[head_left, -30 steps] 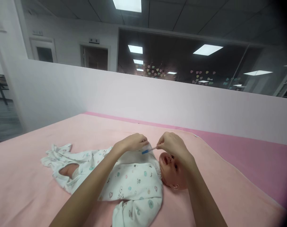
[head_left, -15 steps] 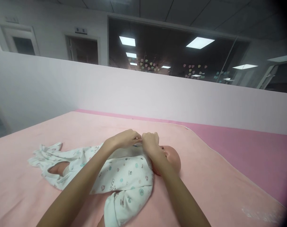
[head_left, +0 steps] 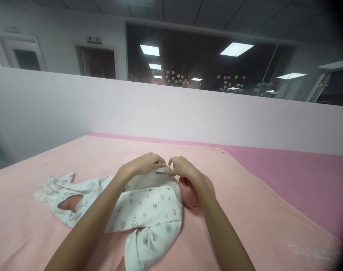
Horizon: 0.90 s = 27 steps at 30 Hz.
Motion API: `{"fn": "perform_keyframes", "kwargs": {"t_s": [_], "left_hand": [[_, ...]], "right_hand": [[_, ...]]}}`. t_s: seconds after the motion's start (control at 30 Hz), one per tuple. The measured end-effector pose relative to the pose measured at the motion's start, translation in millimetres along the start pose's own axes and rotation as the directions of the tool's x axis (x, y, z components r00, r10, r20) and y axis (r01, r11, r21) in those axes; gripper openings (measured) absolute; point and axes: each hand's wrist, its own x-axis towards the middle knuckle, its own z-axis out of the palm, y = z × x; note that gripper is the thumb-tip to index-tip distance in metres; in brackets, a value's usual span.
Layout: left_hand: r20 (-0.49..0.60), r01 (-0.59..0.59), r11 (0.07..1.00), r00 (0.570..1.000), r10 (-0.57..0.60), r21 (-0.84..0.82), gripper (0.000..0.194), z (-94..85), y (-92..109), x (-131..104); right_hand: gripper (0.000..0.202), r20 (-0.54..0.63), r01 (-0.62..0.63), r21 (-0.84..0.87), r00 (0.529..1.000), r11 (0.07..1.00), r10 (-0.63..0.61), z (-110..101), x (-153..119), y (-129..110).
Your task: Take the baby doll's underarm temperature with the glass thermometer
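A baby doll [head_left: 189, 194] lies on its back with its head to the right, dressed in a white baby romper [head_left: 148, 207] printed with small figures. Above the chest, near the neck, my left hand [head_left: 148, 163] pinches the edge of the romper's front. My right hand [head_left: 184, 167] grips the same lifted edge just beside it, its fingertips close to the left ones. Part of the doll's face is hidden behind my right wrist. One leg shows through an opening in the romper at the left.
A pink blanket [head_left: 244, 210] covers the surface under the doll. Beyond it runs a darker pink strip [head_left: 295, 173] and a low white partition wall [head_left: 188, 113]. Behind that are a window [head_left: 182, 49] and two doors.
My right hand has turned and opened its grip somewhat, shifting slightly right of my left hand. More of the romper's pale edge shows between them. The doll's head has turned a little.
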Motion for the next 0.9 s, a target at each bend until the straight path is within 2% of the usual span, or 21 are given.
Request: {"fn": "perform_keyframes", "kwargs": {"t_s": [0.1,0.3,0.43,0.53,0.6,0.67,0.77,0.83,0.9], "left_hand": [[0.025,-0.018,1.0,1.0,0.018,0.002,0.039,2.1,1.5,0.4],[0.119,-0.039,0.998,0.992,0.044,-0.042,0.033,7.5,7.2,-2.4],[0.178,0.033,0.997,0.984,-0.019,-0.074,0.034,5.6,8.2,-6.9],[0.335,0.136,0.983,0.938,-0.086,-0.126,0.035,1.9,6.6,-9.9],[0.391,0.176,0.969,0.915,-0.095,-0.175,0.038,-0.3,2.0,-10.0],[0.331,0.183,0.962,0.937,-0.109,-0.202,0.042,0.0,-7.9,-7.6],[0.103,0.219,0.971,0.972,-0.209,-0.092,0.044,9.8,-33.3,1.1],[-0.032,0.338,0.93,0.941,-0.337,0.145,0.044,22.8,-53.2,8.2],[-0.057,0.385,0.903,0.923,-0.381,0.192,0.046,38.0,-70.5,14.2]], "right_hand": [[0.038,0.012,-0.005,0.018,1.0,1.0,0.005,5.6,2.9,-2.5],[0.016,0.09,-0.088,0.006,0.992,0.996,0.087,17.5,3.3,-21.2],[0.013,0.142,-0.108,0.036,0.985,0.993,0.102,8.6,-5.4,-19.1],[0.015,0.186,-0.091,0.068,0.98,0.994,0.077,1.3,-11.0,-11.6],[0.017,0.2,-0.086,0.08,0.977,0.993,0.069,-0.6,-13.1,-7.2],[0.017,0.2,-0.091,0.078,0.977,0.993,0.074,-0.1,-14.0,-5.3],[0.018,0.179,-0.103,0.06,0.98,0.993,0.091,2.3,-13.6,-8.0],[0.019,0.151,-0.106,0.042,0.984,0.993,0.099,3.2,-12.9,-12.2],[0.021,0.117,-0.106,0.024,0.988,0.994,0.102,3.1,-12.4,-16.5]]}}
